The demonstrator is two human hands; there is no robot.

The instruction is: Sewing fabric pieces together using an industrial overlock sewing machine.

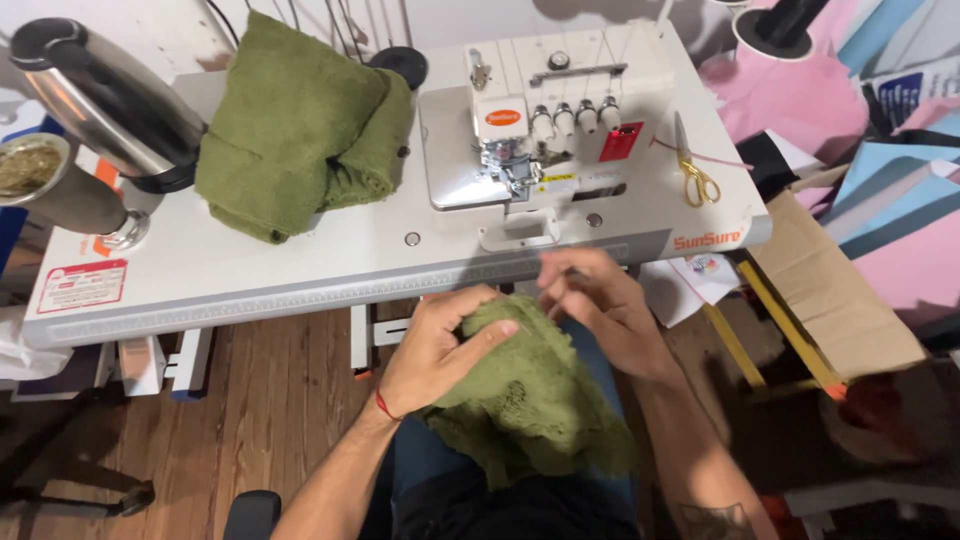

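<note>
Hands: left hand (440, 345) clamps green cloth (530, 400) on lap — right hand (600, 300) pinches its edge
Nearby: overlock machine (560, 120), folded green pile (300, 125)

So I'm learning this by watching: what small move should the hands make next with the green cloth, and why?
Probably lift the green cloth from the lap to the sewing machine. Both the left hand and right hand grip its top edge just below the table, away from the needle.

towel pile (300, 125) left of sewing machine (560, 110) | scissors (695, 170) right, on table (250, 265)
</note>
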